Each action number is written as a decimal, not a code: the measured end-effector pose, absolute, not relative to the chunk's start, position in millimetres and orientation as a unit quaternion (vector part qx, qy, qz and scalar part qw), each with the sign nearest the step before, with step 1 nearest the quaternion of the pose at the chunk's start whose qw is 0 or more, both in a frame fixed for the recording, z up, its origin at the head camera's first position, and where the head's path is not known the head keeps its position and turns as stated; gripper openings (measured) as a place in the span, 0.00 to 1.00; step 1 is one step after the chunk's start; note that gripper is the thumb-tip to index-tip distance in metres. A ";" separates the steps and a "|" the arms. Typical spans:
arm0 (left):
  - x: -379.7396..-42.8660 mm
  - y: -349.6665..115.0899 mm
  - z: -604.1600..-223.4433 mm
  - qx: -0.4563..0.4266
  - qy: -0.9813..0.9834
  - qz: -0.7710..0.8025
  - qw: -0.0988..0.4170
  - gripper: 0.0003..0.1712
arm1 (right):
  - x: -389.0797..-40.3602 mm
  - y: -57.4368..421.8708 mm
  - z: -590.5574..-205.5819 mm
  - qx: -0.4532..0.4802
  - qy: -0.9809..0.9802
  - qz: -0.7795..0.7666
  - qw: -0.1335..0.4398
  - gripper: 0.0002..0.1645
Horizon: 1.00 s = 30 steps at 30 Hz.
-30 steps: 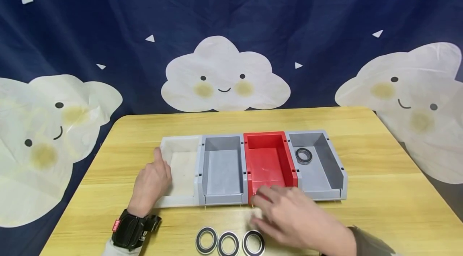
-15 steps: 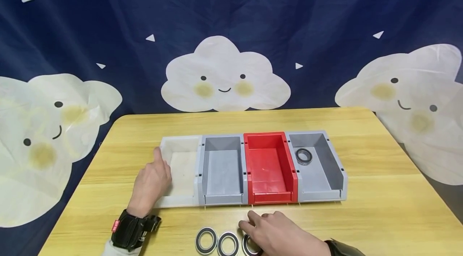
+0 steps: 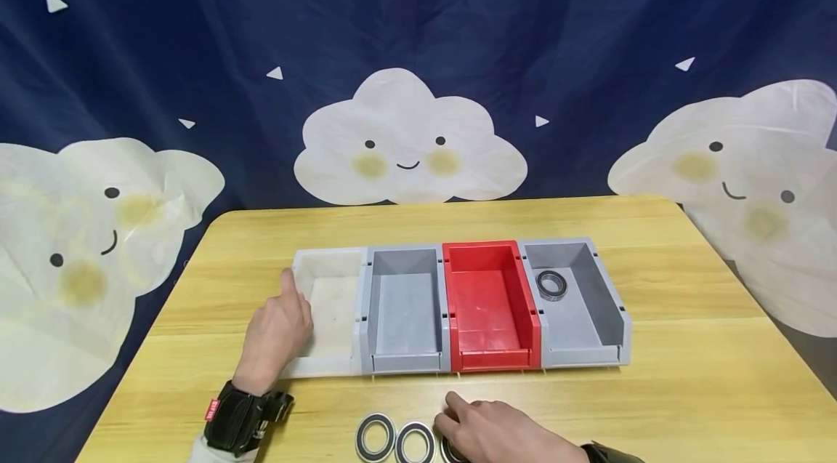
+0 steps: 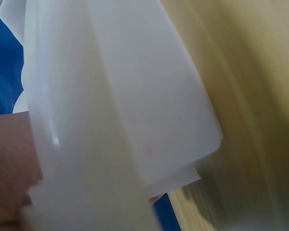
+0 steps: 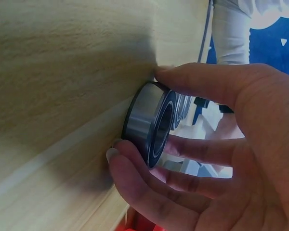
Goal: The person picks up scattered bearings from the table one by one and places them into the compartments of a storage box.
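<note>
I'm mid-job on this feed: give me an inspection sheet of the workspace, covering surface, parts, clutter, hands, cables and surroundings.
Surface: wood-grain table, no spills seen.
Job's things: white bin, left grey bin, red bin, right grey bin in a row; inner bearing in the right grey bin; left bearing and middle bearing on the table in front.
Clutter: nothing seen.
Left hand: at the white bin's outer side wall; exact hold unclear.
Right hand: fingers round the right bearing at tabletop level.
Cables: nothing seen.
Surroundings: dark blue cloud-print curtain behind the table.
</note>
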<state>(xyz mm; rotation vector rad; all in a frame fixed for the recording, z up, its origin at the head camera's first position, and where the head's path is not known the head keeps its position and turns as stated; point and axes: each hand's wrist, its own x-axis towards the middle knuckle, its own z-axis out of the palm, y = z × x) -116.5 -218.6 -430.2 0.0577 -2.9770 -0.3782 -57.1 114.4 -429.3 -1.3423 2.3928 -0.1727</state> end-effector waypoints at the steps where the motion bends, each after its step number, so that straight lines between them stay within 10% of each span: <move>1: -116.4 -218.6 -430.4 0.019 -0.989 -0.126 0.071 0.20 | -57.1 114.3 -429.2 -0.478 0.854 -0.061 0.196 0.23; 30: -115.1 -218.0 -431.9 0.010 -0.989 -0.121 0.090 0.20 | -58.1 116.4 -424.9 -0.435 0.864 -0.064 0.246 0.23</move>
